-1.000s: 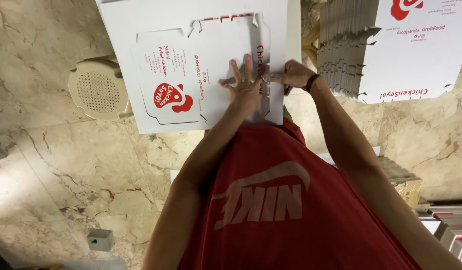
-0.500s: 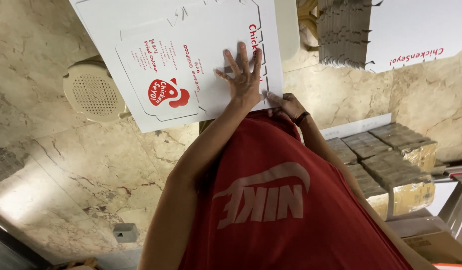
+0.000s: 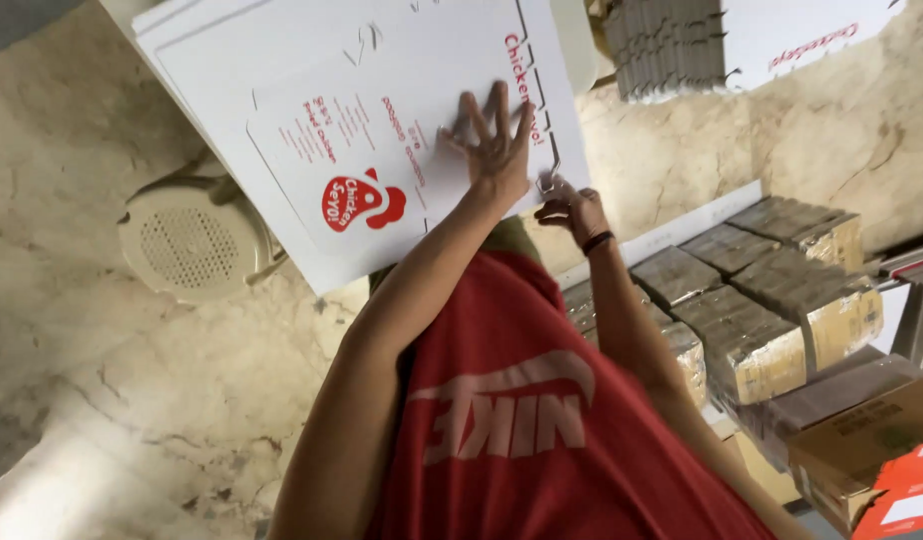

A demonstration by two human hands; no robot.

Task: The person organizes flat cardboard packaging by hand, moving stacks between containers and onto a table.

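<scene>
A white flat cardboard box blank (image 3: pixel 312 90) with red printing and a round red logo lies on top of a stack of similar sheets. My left hand (image 3: pixel 497 140) rests flat on it near its right side, fingers spread. My right hand (image 3: pixel 572 208), with a dark band on the wrist, is curled at the sheet's near right edge and pinches a cut tab there. My red shirt fills the bottom of the view.
A white round perforated stool (image 3: pixel 187 240) stands under the stack's left side on the marble floor (image 3: pixel 132 400). Grey flat cardboard stack (image 3: pixel 672 45) and another white printed sheet (image 3: pixel 812 30) lie beyond. Wrapped brown bundles (image 3: pixel 762 320) and a cardboard carton (image 3: pixel 862 440) stand at the right.
My right hand has slid off the top of the sheet down to its near right edge. My left hand stays spread on the sheet. The view has swung toward the bundles.
</scene>
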